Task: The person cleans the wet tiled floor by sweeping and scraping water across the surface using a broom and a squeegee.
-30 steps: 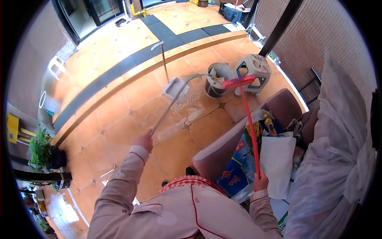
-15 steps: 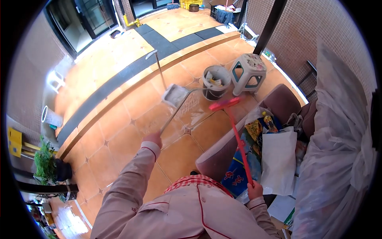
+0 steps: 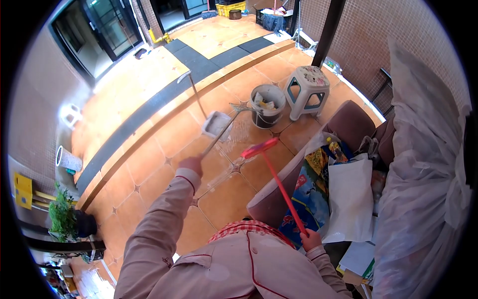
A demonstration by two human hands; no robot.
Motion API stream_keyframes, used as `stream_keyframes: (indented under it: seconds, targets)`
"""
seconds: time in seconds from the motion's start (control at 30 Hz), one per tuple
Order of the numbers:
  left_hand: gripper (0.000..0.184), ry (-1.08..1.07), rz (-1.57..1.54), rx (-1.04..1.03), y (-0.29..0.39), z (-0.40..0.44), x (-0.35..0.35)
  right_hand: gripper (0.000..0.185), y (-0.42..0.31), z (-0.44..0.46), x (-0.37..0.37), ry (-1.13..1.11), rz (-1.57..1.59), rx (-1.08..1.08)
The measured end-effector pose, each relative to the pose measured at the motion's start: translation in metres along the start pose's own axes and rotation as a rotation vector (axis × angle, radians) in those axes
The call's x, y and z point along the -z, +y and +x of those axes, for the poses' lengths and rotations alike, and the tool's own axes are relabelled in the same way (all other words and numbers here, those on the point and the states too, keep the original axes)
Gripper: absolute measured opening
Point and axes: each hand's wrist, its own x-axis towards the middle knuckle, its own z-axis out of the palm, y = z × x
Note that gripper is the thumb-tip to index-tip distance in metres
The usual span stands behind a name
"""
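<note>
My left hand [image 3: 191, 164] is closed around a long thin metal rod [image 3: 219, 137]. Its far end looks forked and lies in front of the bucket's near side. My right hand [image 3: 311, 239] grips the lower end of a red squeegee [image 3: 283, 192], its blurred wide head over the tiles. Below and left of the bucket stands a white dustpan [image 3: 216, 124] with an upright thin handle. The grey-white bucket [image 3: 262, 118] holds crumpled scraps. Wet streaks show on the orange tiles between dustpan and squeegee.
A white plastic stool [image 3: 306, 92] stands right of the bucket. A mauve sofa [image 3: 273, 199] loaded with bags is at my right, beside a plastic-wrapped bundle [image 3: 423, 189]. A raised step [image 3: 164, 112] crosses ahead. A potted plant [image 3: 63, 212] is at left.
The squeegee head has swept left and toward me, from beside the bucket to the tiles below it. My right hand has shifted slightly left; my left hand keeps its hold on the rod.
</note>
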Motion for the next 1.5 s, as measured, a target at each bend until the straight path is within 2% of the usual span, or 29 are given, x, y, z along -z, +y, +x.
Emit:
stream_keyframes:
  seconds: [0.43,0.5,0.67,0.77,0.9,0.93,1.0,1.07,1.1,1.17,1.27,1.33,1.4,1.43,1.5]
  targets:
    - [0.031,0.040,0.016,0.021,0.000,-0.019,0.035,0.019,-0.003,0.005,0.002,-0.028,0.031,0.022]
    - [0.032,0.055,-0.013,0.036,-0.003,-0.020,0.034,0.021,-0.016,0.004,0.009,-0.076,0.057,-0.093]
    - [0.033,0.130,-0.107,0.045,0.002,-0.005,0.027,0.021,-0.020,0.005,0.009,-0.088,0.040,-0.093]
    - [0.034,0.086,-0.184,0.025,0.008,0.008,0.023,0.020,-0.011,0.008,0.003,-0.055,0.013,-0.013]
    - [0.033,-0.042,-0.103,0.032,0.012,0.012,0.010,0.020,-0.003,0.007,-0.002,-0.021,-0.017,0.085]
    - [0.032,-0.083,-0.131,-0.012,0.008,0.018,0.003,0.020,-0.003,0.006,-0.001,-0.020,-0.016,0.084]
    - [0.031,-0.125,-0.160,-0.055,-0.002,0.028,-0.009,0.023,-0.009,0.005,0.002,-0.132,0.035,-0.078]
    - [0.030,0.035,-0.294,-0.162,-0.012,0.031,-0.013,0.023,-0.007,0.004,0.001,-0.132,0.033,-0.066]
    - [0.030,0.035,-0.294,-0.160,-0.015,0.032,-0.011,0.023,-0.005,0.003,-0.001,-0.133,0.032,-0.055]
    - [0.032,-0.175,-0.861,0.086,-0.020,0.029,-0.001,0.021,-0.001,0.003,-0.005,-0.103,0.000,0.014]
    - [0.032,-0.161,-0.909,0.085,-0.020,0.016,0.003,0.020,-0.001,0.005,-0.008,-0.080,-0.036,0.088]
    - [0.032,-0.155,-0.911,0.071,-0.031,0.021,-0.034,0.020,-0.004,0.005,-0.010,-0.098,-0.044,0.091]
    - [0.033,0.512,-0.466,-0.472,-0.050,0.043,-0.111,0.019,-0.005,0.008,-0.011,-0.041,-0.074,0.176]
    - [0.033,0.502,-0.471,-0.460,-0.049,0.028,-0.102,0.019,-0.004,0.011,-0.013,-0.056,-0.080,0.174]
    - [0.033,-0.217,-0.912,0.141,-0.042,-0.010,-0.068,0.018,-0.011,0.018,-0.011,-0.178,0.181,-0.116]
